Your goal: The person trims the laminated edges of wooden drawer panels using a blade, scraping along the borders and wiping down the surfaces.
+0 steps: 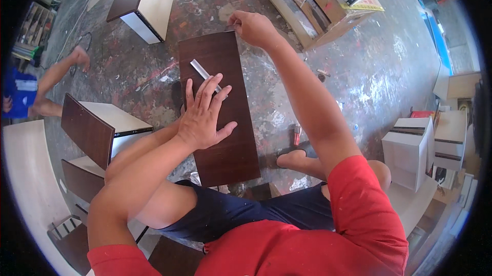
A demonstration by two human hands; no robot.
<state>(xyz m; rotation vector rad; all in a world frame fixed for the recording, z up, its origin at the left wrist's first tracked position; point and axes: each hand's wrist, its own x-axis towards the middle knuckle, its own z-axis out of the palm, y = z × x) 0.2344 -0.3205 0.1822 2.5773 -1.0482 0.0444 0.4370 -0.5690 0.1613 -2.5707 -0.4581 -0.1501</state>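
A dark brown wood-grain panel [228,160] stretches away in front of me, its near end by my lap. On its face lies a silver metal handle [200,69], set at a slant. My left hand [201,122] rests flat on the panel with fingers spread; its fingertips cover the near part of the handle. At the panel's far right corner, my right hand [254,30] has its fingers closed in a pinch. Whatever is between those fingertips is too small to make out.
A red-handled tool [296,135] stands on the stained floor by my right foot. Brown-fronted drawers [92,127] stand at left, another [148,6] beyond. A wooden crate-like box [328,6] is far right, white drawer boxes [407,148] at right. A person's leg [56,78] shows at far left.
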